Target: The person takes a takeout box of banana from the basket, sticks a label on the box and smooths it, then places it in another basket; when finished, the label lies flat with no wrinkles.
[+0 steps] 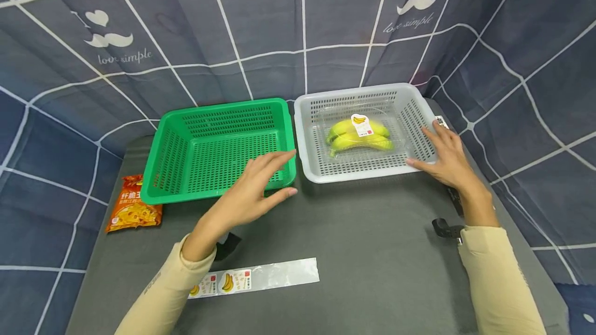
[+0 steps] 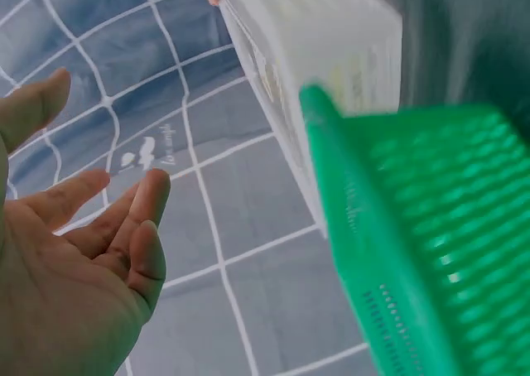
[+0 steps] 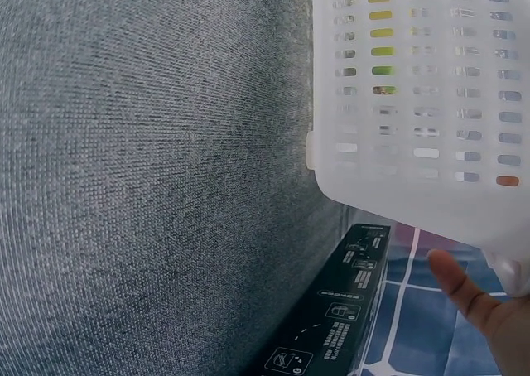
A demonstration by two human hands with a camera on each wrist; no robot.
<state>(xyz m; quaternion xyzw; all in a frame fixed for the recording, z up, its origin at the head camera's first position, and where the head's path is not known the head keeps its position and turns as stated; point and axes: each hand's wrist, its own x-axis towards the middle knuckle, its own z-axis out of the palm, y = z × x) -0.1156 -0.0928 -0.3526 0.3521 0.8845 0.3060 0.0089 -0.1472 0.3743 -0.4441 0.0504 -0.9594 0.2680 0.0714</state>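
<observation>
A white basket (image 1: 309, 167) stands at the back right, holding a clear plastic tray of bananas (image 1: 360, 141) with a banana label on top. My right hand (image 1: 449, 159) is at its front right corner, fingers spread and the thumb extended; I cannot tell how firmly it touches the rim. To the left stands a green basket (image 1: 214, 194) with nothing in it. My left hand (image 1: 249, 190) hovers over its front right corner, fingers extended and holding nothing. In the left wrist view, the left palm (image 2: 66, 293) is apart from the green rim.
An orange snack bag (image 1: 135, 211) lies left of the green basket, partly under its edge. A strip of banana stickers (image 1: 270, 275) lies at the front, partly behind the left sleeve. A long black box (image 3: 331, 310) lies beside the white basket. Checked curtains (image 1: 270, 25) surround the table.
</observation>
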